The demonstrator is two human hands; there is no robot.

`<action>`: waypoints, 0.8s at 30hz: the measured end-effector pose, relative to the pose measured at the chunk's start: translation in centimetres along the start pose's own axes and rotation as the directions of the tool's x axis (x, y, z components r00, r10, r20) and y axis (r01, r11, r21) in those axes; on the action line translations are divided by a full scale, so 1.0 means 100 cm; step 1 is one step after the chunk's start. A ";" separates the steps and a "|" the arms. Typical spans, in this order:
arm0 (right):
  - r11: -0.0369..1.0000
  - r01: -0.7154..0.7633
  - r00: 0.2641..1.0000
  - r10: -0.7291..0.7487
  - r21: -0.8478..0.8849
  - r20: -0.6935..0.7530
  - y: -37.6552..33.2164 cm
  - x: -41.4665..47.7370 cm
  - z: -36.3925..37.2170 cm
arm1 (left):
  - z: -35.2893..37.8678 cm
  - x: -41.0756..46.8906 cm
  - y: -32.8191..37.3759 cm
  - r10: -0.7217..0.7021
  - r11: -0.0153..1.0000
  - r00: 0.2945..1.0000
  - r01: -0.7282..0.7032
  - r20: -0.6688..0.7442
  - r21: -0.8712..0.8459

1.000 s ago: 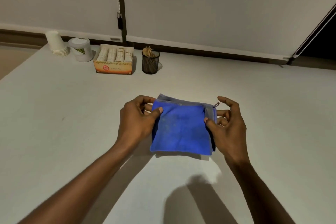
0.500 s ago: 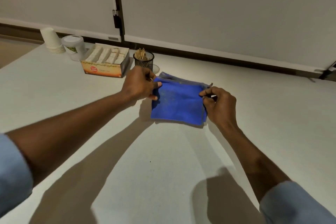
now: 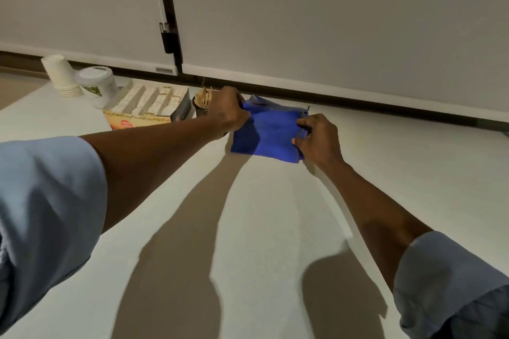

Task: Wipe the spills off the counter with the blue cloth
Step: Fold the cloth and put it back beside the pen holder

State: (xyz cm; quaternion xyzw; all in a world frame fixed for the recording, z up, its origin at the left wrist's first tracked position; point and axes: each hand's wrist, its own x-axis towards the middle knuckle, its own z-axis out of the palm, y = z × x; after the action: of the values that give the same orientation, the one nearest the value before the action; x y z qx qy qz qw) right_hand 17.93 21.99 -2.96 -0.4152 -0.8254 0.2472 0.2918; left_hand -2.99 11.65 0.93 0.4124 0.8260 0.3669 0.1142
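The folded blue cloth (image 3: 271, 132) lies flat on the white counter (image 3: 248, 228), far from me and close to the back wall. My left hand (image 3: 228, 111) pinches its left edge. My right hand (image 3: 319, 137) grips its right edge, covering that side of the cloth. Both arms are stretched out, with pale blue sleeves low in the view. I see no spill on the counter.
Just left of the cloth stands a black mesh cup of wooden sticks (image 3: 202, 103), partly behind my left hand. Further left are an open box of sachets (image 3: 148, 109), a white lidded tub (image 3: 96, 85) and stacked paper cups (image 3: 62, 77). Window blinds (image 3: 330, 22) back the counter.
Both hands have carried the cloth away from me, from mid-counter to near the back wall beside the mesh cup. My arms have stretched out and the view has tilted.
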 end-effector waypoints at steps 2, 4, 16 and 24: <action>0.999 0.014 1.000 -0.013 -0.052 0.028 0.007 0.004 0.011 | 0.007 0.003 -0.008 0.024 0.999 0.997 -0.027 0.077 0.039; 0.990 0.055 0.998 -0.049 -0.127 0.046 0.013 0.006 0.020 | 0.013 0.003 -0.013 0.075 0.991 0.984 -0.092 0.159 0.102; 0.952 0.176 0.983 -0.155 -0.250 0.101 0.020 -0.012 0.032 | 0.025 -0.002 -0.031 0.163 0.808 0.830 -0.423 0.534 0.411; 0.915 0.226 0.950 -0.131 -0.335 0.284 0.033 -0.015 0.030 | 0.030 -0.006 -0.042 0.151 0.781 0.807 -0.452 0.571 0.431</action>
State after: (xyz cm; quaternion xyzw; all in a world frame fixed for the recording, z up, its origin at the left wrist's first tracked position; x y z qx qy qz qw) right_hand 18.36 22.05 -7.70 -0.3489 -0.9221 0.1137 0.1229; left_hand -3.62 11.06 -4.21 0.6402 0.7550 0.0070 0.1415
